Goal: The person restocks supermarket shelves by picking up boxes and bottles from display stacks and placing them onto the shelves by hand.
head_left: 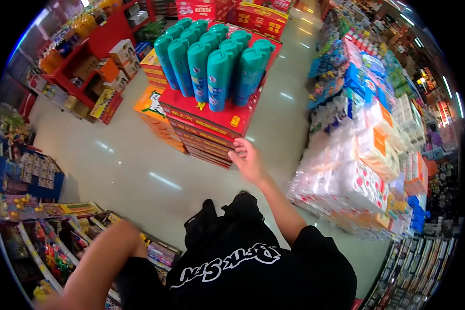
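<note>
My right hand (pixel 247 160) is open, its fingers loosely bent and apart, beside the front corner of a stack of red cartons (pixel 194 114). Nothing is in its grasp; whether the fingertips touch the carton edge I cannot tell. Several teal spray cans (pixel 219 75) stand upright in a cluster on top of the stack, behind my hand. My left arm reaches down to the lower left, over a shelf of small packaged goods (pixel 49 240). Only a smeared part of my left hand (pixel 54 301) shows at the bottom edge, its fingers hidden.
Orange cartons (pixel 157 116) stand against the stack's left side. Wrapped tissue packs (pixel 356 178) are piled high on the right. A red shelf (pixel 72 67) with bottles and boxes is at the upper left. Shiny tiled floor (pixel 124 160) runs between the displays.
</note>
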Demonstrator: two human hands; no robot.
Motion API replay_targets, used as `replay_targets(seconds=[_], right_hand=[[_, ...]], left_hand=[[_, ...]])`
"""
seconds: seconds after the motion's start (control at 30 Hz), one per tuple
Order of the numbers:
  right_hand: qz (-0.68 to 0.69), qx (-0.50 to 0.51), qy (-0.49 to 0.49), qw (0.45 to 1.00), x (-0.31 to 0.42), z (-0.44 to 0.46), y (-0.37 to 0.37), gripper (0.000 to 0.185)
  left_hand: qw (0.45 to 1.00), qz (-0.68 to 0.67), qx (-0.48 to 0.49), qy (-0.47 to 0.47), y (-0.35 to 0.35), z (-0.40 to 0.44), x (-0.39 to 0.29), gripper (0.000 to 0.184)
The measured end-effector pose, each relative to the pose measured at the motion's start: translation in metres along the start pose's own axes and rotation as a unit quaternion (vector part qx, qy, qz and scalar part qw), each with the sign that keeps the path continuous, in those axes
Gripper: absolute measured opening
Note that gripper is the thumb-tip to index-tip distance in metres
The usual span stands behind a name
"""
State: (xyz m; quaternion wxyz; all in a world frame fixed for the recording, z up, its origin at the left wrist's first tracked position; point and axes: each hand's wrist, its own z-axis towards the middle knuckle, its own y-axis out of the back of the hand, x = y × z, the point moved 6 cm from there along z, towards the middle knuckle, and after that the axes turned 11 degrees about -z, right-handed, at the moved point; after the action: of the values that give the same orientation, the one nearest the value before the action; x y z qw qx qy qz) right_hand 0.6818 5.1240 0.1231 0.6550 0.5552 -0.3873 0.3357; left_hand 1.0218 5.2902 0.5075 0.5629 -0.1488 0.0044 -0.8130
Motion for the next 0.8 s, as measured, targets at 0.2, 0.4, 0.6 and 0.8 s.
replay_targets(seconds=[0.2,0.4,0.6,0.8], right_hand=[[-0.015,0.019,0.047,0.999,0.023,0.111,0.012,0.061],[-0.013,-0.027,0.238,0.971,0.033,0.158,0.027,0.071],[0.068,-0.004,0.283,0.957,0.035,0.178,0.024,0.067],[0.076,-0.012,0.289,0.954,0.035,0.158,0.042,0.062]], left_hand=[[0.769,0.267,-0.024,0.581,0.007,-0.272,0.236,0.027],[0.698,0.267,-0.082,0.659,-0.014,-0.420,0.307,0.054],[0.668,0.341,-0.058,0.659,-0.040,-0.417,0.317,0.076],[0.693,0.391,-0.041,0.605,-0.056,-0.423,0.295,0.081]])
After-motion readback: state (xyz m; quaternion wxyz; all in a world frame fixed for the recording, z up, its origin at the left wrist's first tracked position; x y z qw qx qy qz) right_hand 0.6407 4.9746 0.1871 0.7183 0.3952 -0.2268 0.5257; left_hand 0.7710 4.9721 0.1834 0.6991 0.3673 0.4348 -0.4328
